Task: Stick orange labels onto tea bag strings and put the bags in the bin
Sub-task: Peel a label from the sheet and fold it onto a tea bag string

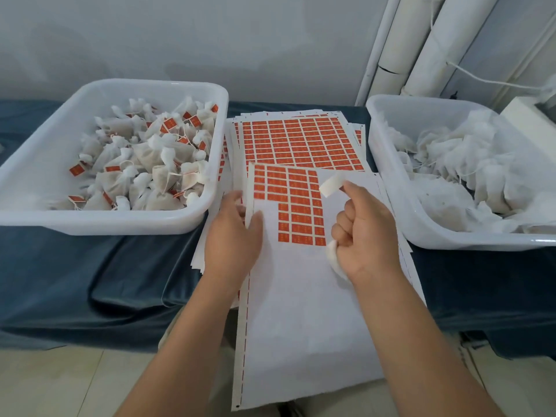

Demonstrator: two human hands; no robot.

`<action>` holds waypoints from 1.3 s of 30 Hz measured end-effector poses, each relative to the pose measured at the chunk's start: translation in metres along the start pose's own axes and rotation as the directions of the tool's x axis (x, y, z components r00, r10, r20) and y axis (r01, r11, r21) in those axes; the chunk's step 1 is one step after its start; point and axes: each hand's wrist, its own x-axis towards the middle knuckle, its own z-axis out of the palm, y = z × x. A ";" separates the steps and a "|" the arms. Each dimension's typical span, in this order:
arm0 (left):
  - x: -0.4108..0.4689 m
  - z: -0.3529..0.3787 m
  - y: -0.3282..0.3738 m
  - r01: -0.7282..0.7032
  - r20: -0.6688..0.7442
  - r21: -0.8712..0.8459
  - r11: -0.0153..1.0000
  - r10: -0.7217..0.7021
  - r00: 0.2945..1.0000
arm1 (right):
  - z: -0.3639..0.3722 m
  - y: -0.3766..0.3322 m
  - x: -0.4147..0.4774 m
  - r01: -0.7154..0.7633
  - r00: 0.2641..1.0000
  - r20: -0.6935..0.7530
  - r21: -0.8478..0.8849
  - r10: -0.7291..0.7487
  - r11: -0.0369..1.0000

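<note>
Right hand (364,230): thumb and forefinger pinch white strip (331,183), likely a peeled label seen back-side up. Lower fingers are curled round tea bag (335,257). Left hand (233,233) pinches label sheet (301,296) edge. Fold the label squarely over the string, then drop the bag in labelled-bag bin (120,224), left of left fingers.

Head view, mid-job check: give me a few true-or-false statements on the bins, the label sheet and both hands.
1. The left bin holds labelled bags. True.
2. The right bin holds bags with orange labels. False: only unlabelled bags show there.
3. The right hand is empty. False: it pinches a small white piece and grips a tea bag.
4. The left hand holds the top sheet by its edge. True.
</note>
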 end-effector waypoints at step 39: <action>-0.029 -0.007 0.036 -0.060 0.550 -0.422 0.904 0.309 0.776 | -0.014 -0.035 -0.020 0.255 0.828 0.539 -0.607 0.155 0.753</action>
